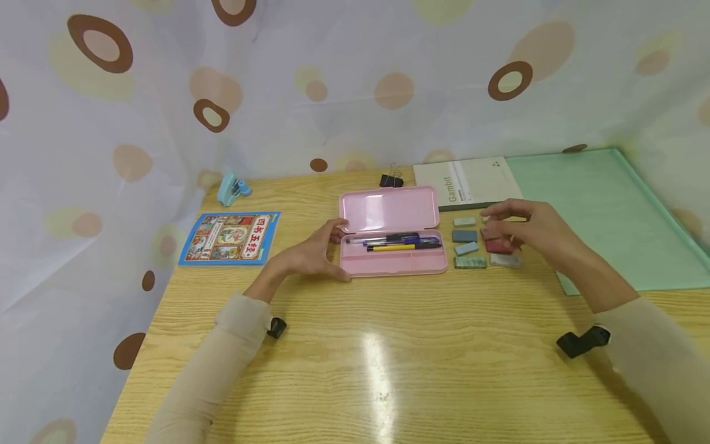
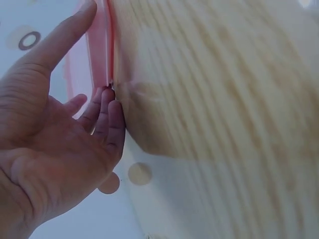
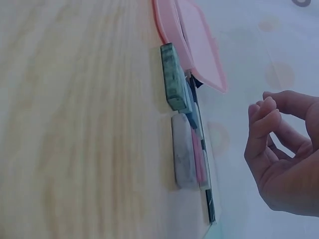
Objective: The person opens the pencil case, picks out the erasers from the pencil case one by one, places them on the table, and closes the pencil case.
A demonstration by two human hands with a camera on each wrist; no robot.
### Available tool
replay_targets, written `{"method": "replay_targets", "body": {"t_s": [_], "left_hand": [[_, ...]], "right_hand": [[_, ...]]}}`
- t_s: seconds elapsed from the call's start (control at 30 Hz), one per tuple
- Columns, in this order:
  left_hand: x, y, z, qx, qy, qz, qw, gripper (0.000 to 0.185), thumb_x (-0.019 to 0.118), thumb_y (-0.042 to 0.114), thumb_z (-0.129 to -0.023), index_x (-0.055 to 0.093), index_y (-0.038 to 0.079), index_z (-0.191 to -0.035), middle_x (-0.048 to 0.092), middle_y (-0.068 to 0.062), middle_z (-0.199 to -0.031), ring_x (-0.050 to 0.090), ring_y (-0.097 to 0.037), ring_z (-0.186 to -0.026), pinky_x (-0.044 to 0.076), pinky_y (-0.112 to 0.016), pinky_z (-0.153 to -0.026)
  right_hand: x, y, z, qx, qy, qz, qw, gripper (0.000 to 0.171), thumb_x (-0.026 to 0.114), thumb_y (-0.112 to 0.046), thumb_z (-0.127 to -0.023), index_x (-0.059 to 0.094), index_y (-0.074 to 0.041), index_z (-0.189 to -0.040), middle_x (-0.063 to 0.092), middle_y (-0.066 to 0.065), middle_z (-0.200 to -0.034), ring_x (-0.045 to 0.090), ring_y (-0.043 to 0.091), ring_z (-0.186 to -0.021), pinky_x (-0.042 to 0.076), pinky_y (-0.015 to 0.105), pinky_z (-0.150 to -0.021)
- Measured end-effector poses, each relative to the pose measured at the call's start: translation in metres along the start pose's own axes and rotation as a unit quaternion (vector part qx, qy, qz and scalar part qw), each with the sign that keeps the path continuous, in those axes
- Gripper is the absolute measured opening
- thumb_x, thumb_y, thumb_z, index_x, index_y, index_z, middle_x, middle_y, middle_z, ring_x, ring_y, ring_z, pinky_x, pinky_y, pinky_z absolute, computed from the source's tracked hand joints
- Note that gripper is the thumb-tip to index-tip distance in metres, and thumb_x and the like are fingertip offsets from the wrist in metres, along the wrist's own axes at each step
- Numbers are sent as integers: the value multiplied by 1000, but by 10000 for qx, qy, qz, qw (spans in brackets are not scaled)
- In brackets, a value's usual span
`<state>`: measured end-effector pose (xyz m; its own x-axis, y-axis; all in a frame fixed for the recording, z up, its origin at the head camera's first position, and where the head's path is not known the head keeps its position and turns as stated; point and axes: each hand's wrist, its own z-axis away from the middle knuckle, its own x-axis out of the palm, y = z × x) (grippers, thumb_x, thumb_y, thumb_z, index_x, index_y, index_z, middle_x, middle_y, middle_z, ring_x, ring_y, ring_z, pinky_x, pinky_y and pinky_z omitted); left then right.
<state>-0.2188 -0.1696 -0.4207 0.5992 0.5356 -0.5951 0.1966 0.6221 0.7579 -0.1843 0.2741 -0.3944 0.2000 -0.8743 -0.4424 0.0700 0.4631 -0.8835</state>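
Observation:
An open pink pencil case [image 1: 427,265] lies on the table with several pens [image 1: 402,248] inside. My left hand [image 1: 313,254] touches the case's left end, thumb at the front corner and fingers by the hinge. In the left wrist view, the fingers bend gently against the pink case [image 2: 99,55]. My right hand [image 1: 532,228] hovers over small blocks that look like erasers, its fingers loosely bent. In the right wrist view, that hand [image 3: 284,144] shows nothing between thumb and fingers. Nearby blocks include a green marbled one [image 1: 469,263], a dark red one [image 1: 499,246] and a whitish one [image 1: 506,261].
A blue-bordered booklet [image 1: 230,239] lies at the left, with a light blue device [image 1: 233,189] behind it. A black binder clip [image 1: 391,180] and a notebook [image 1: 471,180] are behind the case. A pale green mat [image 1: 621,228] covers the right side.

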Motion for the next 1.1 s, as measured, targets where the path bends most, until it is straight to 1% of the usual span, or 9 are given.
{"method": "replay_targets", "body": {"t_s": [0.13,0.23,0.37,0.53,0.67,0.77,0.87,0.93,1.1], "left_hand": [[-1,3,3,37,31,-113,9999,119,94,26,-76,14,17,-163,38,-13,-151,40,-30,-139,35,-46,-121],[-2,7,8,-93,127,-123,9998,122,95,29,-75,12,20,-164,36,-12,-152,41,-30,-139,37,-49,-119],[0,11,16,-371,343,-122,9986,122,94,32,-75,13,13,-164,36,-13,-152,42,-31,-139,38,-51,-118],[4,10,19,-514,383,-675,9957,108,93,40,-76,32,3,-158,36,-15,-150,44,-32,-137,41,-50,-116],[8,8,18,-446,444,-858,9943,98,93,41,-76,42,7,-154,37,-13,-148,44,-32,-135,41,-51,-114],[10,7,16,-402,522,-939,9934,97,93,43,-76,43,10,-153,38,-11,-147,45,-30,-133,42,-50,-113],[11,7,14,-409,531,-1055,9922,97,91,46,-77,42,12,-153,39,-10,-147,44,-29,-130,42,-49,-111],[10,7,14,-433,516,-1107,9916,97,91,47,-77,42,13,-153,39,-10,-147,44,-29,-130,41,-50,-111],[9,7,14,-462,449,-1140,9914,96,90,48,-78,40,12,-152,38,-11,-149,42,-31,-133,38,-54,-113]], "right_hand": [[7,-10,-14,-106,11,-196,9998,44,70,-32,-101,63,-5,-135,66,9,-91,58,21,-70,54,37,-60],[12,-15,-24,-111,-37,-296,9995,46,70,-32,-101,60,-7,-138,67,7,-93,62,20,-74,59,35,-65],[21,-24,-38,-330,-93,-313,9989,50,69,-30,-101,56,-7,-143,67,11,-116,68,21,-91,63,36,-75],[39,-32,-60,-493,-251,-239,9982,56,63,-28,-105,45,-4,-152,54,20,-145,60,26,-119,55,42,-100],[54,-35,-74,-154,-333,-521,9980,63,58,-26,-107,32,-2,-159,43,26,-154,51,39,-134,44,53,-113],[64,-37,-80,201,-358,-925,9949,68,54,-28,-107,24,-2,-162,40,30,-156,47,44,-140,38,53,-118],[71,-40,-82,444,-310,-1407,9886,69,52,-32,-108,22,-2,-163,40,29,-157,48,40,-140,38,48,-119],[75,-43,-81,429,-193,-1773,9830,66,49,-33,-109,26,-1,-162,43,24,-155,51,33,-136,41,43,-118],[77,-48,-71,-233,99,-2568,9661,51,47,-33,-110,47,-1,-151,61,7,-131,62,15,-112,52,33,-100]]}}
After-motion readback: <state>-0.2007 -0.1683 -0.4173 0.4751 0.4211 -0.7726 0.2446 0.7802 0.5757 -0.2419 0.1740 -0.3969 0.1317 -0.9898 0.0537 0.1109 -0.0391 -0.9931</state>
